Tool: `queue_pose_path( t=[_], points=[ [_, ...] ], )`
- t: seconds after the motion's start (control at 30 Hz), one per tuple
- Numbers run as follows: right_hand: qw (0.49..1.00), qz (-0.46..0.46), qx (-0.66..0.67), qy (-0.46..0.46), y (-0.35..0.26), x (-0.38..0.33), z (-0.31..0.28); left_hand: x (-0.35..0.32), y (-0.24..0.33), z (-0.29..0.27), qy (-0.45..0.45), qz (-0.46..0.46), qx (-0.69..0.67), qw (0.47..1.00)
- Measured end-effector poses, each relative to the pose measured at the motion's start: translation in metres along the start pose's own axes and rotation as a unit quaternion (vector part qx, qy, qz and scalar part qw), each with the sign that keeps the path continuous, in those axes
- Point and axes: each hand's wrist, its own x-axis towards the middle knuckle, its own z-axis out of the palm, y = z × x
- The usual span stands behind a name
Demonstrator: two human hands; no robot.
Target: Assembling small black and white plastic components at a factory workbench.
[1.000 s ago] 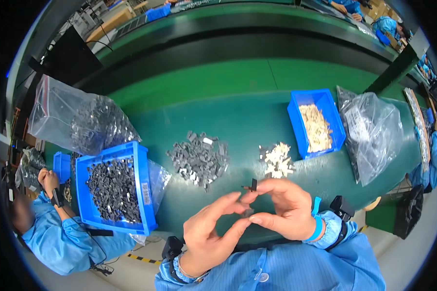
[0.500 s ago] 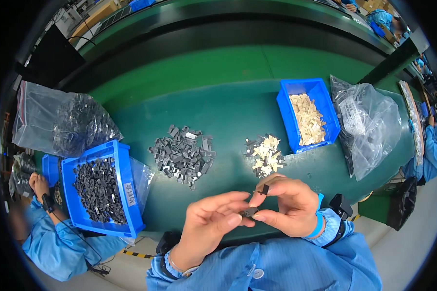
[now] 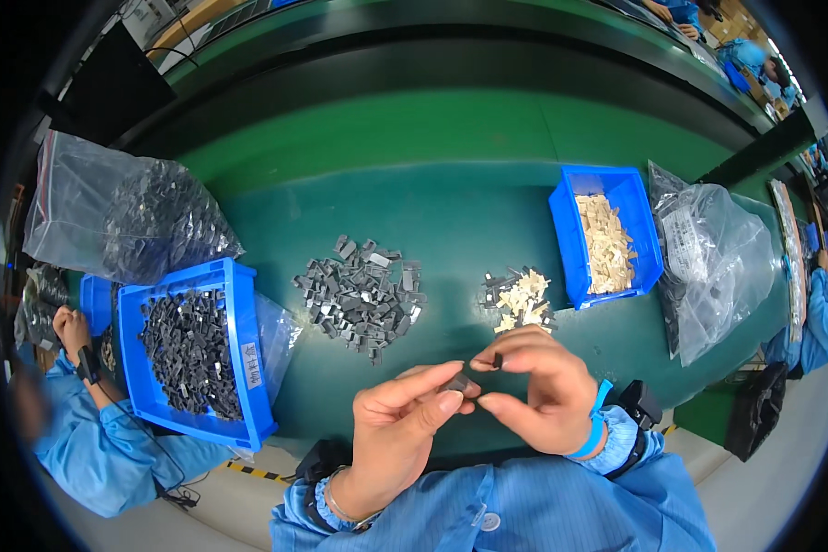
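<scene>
Grey and stiff, the small part [image 3: 463, 384] sits pinched between our left hand [image 3: 405, 432] and right hand [image 3: 538, 391], both closed on it above the green table [image 3: 451, 212]; we judge it light, best held by its edges. Bins and bags crowd the sides.

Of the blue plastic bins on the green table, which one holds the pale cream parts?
The blue plastic bin on the right, beside the clear plastic bag. The large blue bin on the left holds dark grey parts instead.
</scene>
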Motion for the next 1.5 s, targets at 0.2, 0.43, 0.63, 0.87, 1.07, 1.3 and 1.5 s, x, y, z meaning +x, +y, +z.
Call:
queue_pose_path(
  t=[0.2,0.43,0.63,0.87,1.07,1.3,1.5],
  points=[
    [0.954,0.166,0.251,0.001,0.0016,0.0018,0.0022,-0.0010,-0.0012,-0.0020,0.038,0.094,0.181,0.978],
    [0.937,0.212,0.278,-0.004,0.0021,0.0025,0.0044,0.0010,-0.0042,-0.0003,0.043,0.113,0.244,0.962],
    [0.935,0.217,0.279,0.010,0.0049,0.0010,0.0065,0.0011,-0.0059,-0.0034,0.059,0.105,0.279,0.953],
    [0.937,0.215,0.276,0.014,0.0067,0.0005,0.0075,0.0016,-0.0071,-0.0051,0.058,0.102,0.282,0.952],
    [0.932,0.221,0.286,0.019,0.0060,0.0007,0.0078,0.0036,-0.0075,-0.0006,0.068,0.111,0.237,0.963],
    [0.928,0.229,0.293,0.023,0.0031,0.0009,0.0069,0.0014,-0.0040,-0.0022,0.047,0.086,0.239,0.966],
    [0.945,0.216,0.243,0.015,0.0013,0.0011,0.0074,0.0008,-0.0068,-0.0026,0.044,0.097,0.243,0.964]
  ],
)
